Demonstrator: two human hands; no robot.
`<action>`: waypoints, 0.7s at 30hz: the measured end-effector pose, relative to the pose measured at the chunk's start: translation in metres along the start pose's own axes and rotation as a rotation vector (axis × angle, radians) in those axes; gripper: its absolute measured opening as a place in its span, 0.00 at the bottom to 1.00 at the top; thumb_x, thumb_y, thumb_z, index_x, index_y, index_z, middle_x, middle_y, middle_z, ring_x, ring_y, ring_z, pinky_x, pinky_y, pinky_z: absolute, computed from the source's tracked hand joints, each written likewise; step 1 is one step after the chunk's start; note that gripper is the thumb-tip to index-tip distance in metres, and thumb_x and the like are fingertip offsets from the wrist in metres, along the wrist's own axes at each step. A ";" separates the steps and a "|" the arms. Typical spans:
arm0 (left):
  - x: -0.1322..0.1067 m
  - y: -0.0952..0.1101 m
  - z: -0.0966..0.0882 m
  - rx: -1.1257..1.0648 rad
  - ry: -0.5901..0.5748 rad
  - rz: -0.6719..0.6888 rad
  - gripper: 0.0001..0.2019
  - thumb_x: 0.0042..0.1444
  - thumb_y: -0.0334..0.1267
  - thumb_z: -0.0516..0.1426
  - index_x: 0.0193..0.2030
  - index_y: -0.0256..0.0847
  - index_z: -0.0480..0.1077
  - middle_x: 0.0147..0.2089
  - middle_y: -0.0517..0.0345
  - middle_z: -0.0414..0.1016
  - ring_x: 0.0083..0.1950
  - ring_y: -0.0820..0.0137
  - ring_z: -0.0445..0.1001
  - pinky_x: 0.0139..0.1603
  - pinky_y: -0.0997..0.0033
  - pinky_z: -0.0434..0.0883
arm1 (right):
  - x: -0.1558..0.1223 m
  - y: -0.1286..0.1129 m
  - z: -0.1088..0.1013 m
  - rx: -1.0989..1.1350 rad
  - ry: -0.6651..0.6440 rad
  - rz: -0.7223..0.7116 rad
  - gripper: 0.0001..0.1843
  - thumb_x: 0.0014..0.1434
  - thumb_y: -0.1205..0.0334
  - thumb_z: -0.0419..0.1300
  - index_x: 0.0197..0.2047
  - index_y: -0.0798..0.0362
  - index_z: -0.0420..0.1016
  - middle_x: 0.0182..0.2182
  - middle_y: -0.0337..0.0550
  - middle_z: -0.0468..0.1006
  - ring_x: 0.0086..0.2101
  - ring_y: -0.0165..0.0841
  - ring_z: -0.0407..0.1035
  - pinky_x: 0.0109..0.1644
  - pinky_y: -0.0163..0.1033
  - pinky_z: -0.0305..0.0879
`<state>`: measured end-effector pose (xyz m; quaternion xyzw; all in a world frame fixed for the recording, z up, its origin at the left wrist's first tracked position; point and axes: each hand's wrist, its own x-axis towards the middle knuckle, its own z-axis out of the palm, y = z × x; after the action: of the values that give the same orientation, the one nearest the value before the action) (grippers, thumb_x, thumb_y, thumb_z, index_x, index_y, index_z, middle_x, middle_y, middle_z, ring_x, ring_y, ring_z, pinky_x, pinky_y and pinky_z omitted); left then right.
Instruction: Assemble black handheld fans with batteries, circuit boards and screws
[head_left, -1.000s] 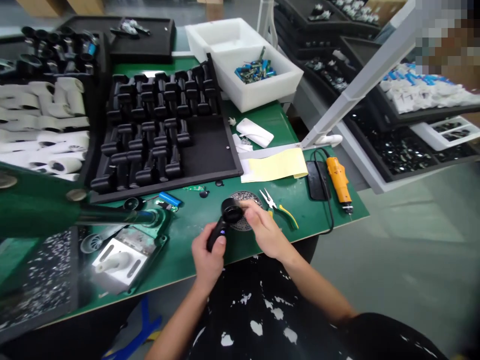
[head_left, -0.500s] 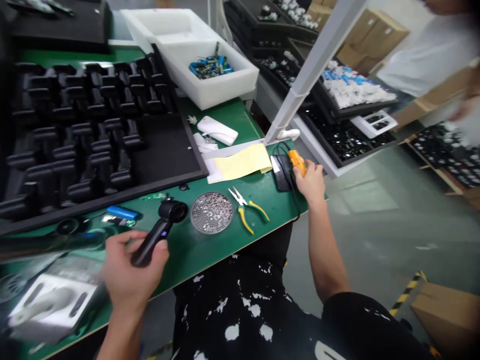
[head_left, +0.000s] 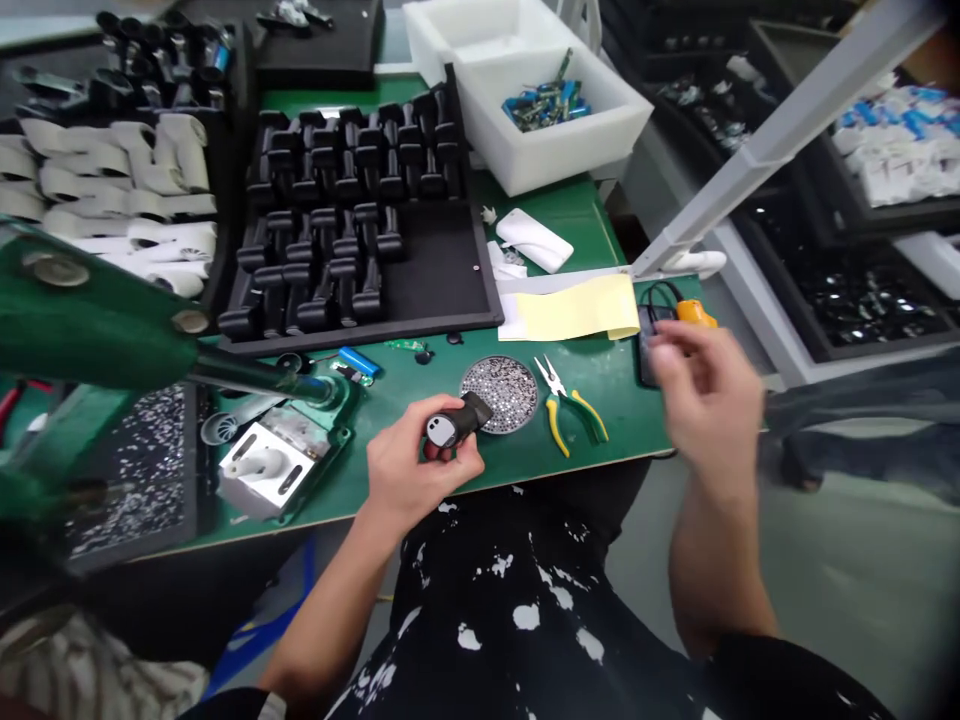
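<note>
My left hand (head_left: 412, 470) is closed round a black handheld device (head_left: 455, 426), holding it over the green bench top (head_left: 390, 480) with its round end facing up toward me. Just beyond it lies a round dish of small metal parts (head_left: 504, 386). My right hand (head_left: 705, 395) is smeared by motion and hovers over the orange electric screwdriver (head_left: 694, 312) at the bench's right edge. Only the screwdriver's orange end shows above the fingers, and whether they grip it is unclear.
Yellow-handled pliers (head_left: 568, 405) lie right of the dish, with yellow paper (head_left: 577, 306) behind them. A black tray of black handles (head_left: 352, 220), a white bin with blue parts (head_left: 555, 120), a green press arm (head_left: 112, 335) and a metal fixture (head_left: 270, 465) stand around.
My left hand has turned the black device end-up and brought it toward the dish. My right hand went from the device to the orange screwdriver and is moving there.
</note>
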<state>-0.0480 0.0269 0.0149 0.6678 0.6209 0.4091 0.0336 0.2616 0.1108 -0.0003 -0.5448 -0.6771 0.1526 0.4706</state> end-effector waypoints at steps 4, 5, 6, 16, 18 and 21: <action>0.004 0.006 0.003 -0.011 -0.099 0.141 0.15 0.53 0.33 0.63 0.48 0.42 0.75 0.27 0.70 0.76 0.20 0.78 0.70 0.25 0.78 0.69 | -0.019 -0.087 0.038 0.359 -0.382 -0.286 0.17 0.69 0.70 0.65 0.59 0.47 0.81 0.54 0.47 0.80 0.54 0.34 0.78 0.59 0.42 0.79; 0.005 0.006 0.003 -0.016 -0.124 0.182 0.15 0.55 0.34 0.63 0.50 0.42 0.74 0.28 0.68 0.78 0.21 0.78 0.71 0.26 0.78 0.70 | -0.023 -0.096 0.044 0.406 -0.401 -0.324 0.17 0.69 0.70 0.65 0.59 0.48 0.81 0.56 0.48 0.79 0.54 0.33 0.78 0.60 0.41 0.79; 0.006 0.006 0.002 -0.020 -0.148 0.212 0.14 0.57 0.34 0.63 0.50 0.42 0.73 0.30 0.67 0.79 0.21 0.78 0.70 0.27 0.77 0.70 | -0.027 -0.101 0.049 0.437 -0.400 -0.347 0.17 0.69 0.71 0.66 0.59 0.50 0.81 0.56 0.49 0.78 0.54 0.32 0.79 0.61 0.40 0.79; 0.014 -0.003 0.001 -0.160 -0.398 0.341 0.10 0.63 0.35 0.58 0.51 0.42 0.68 0.48 0.49 0.79 0.51 0.57 0.79 0.62 0.47 0.73 | -0.038 -0.099 0.052 0.469 -0.318 -0.317 0.13 0.64 0.75 0.70 0.51 0.57 0.82 0.46 0.47 0.85 0.46 0.30 0.81 0.55 0.36 0.82; 0.012 -0.002 0.002 -0.175 -0.417 0.321 0.10 0.60 0.34 0.56 0.49 0.42 0.67 0.40 0.54 0.77 0.42 0.60 0.76 0.52 0.52 0.74 | -0.040 -0.101 0.051 0.455 -0.327 -0.311 0.12 0.64 0.74 0.71 0.50 0.57 0.82 0.46 0.47 0.85 0.46 0.30 0.81 0.55 0.36 0.82; 0.010 0.000 0.001 -0.074 -0.427 0.306 0.10 0.59 0.36 0.58 0.47 0.41 0.68 0.38 0.54 0.75 0.39 0.60 0.74 0.44 0.56 0.71 | -0.041 -0.100 0.049 0.402 -0.350 -0.293 0.11 0.65 0.71 0.71 0.51 0.54 0.83 0.46 0.46 0.86 0.46 0.31 0.81 0.54 0.38 0.83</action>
<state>-0.0486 0.0361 0.0196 0.8234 0.4763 0.2814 0.1261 0.1609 0.0533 0.0274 -0.3027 -0.7756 0.3054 0.4621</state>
